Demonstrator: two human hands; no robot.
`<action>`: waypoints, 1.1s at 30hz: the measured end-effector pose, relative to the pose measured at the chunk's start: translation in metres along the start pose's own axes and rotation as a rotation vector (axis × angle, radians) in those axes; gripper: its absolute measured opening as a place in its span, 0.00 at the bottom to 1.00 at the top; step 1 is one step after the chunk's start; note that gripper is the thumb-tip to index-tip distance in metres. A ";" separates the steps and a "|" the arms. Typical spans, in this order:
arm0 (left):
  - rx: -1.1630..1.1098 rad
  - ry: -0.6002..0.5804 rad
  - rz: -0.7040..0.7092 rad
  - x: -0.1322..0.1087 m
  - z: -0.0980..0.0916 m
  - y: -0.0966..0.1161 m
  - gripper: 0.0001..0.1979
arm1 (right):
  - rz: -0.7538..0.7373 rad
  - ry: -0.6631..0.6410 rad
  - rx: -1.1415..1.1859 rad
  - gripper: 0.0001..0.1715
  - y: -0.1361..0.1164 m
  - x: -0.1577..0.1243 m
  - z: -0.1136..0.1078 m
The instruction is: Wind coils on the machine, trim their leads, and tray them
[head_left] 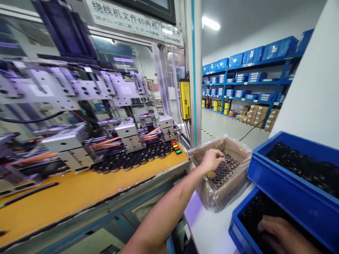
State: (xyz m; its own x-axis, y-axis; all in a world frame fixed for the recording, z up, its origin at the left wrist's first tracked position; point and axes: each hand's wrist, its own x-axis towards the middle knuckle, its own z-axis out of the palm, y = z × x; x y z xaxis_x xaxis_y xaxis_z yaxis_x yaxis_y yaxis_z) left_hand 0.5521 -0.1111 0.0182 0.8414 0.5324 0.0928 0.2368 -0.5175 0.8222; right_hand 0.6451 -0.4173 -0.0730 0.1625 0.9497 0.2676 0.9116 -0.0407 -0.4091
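Observation:
My left hand [212, 160] is over a plastic-lined cardboard box [239, 176], its fingers curled and pinched together. Whatever they hold, if anything, is too small to make out. Below the hand lie many small dark round parts [225, 171] with coppery spots. My right hand [278, 229] reaches into the lower blue bin [235, 229] at bottom right, among black parts in shadow. Its fingers are bent and drawn together, slightly blurred, and their tips are partly hidden.
A second blue bin [293, 180] of black parts overlaps the lower bin. To the left is a machine with metal clamp blocks [71, 139] and an orange worktop [106, 187]. Black ring-shaped parts [135, 158] line it near coloured buttons [177, 148]. Shelves [241, 83] stand behind.

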 end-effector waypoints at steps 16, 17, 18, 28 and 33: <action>-0.795 0.235 0.130 -0.271 -0.015 -0.025 0.14 | -0.288 0.281 0.116 0.04 -0.137 0.047 -0.025; -0.843 0.224 0.143 -0.275 -0.015 -0.024 0.15 | -0.335 0.288 0.157 0.04 -0.154 0.048 -0.023; -0.898 0.204 0.156 -0.279 -0.015 -0.023 0.15 | -0.374 0.298 0.198 0.04 -0.169 0.048 -0.020; -0.690 0.259 0.170 -0.300 -0.007 -0.021 0.18 | -0.453 0.277 0.372 0.06 -0.199 0.028 0.007; -0.707 0.248 0.148 -0.294 -0.004 -0.017 0.16 | -0.432 0.247 0.393 0.06 -0.196 0.029 0.005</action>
State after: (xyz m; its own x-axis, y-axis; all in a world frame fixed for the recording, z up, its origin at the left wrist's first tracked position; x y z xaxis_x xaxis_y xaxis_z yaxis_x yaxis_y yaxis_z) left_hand 0.2986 -0.2570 -0.0207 0.6866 0.6688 0.2852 -0.3080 -0.0877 0.9473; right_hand 0.4698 -0.3798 0.0107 -0.0642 0.7537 0.6541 0.7154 0.4917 -0.4964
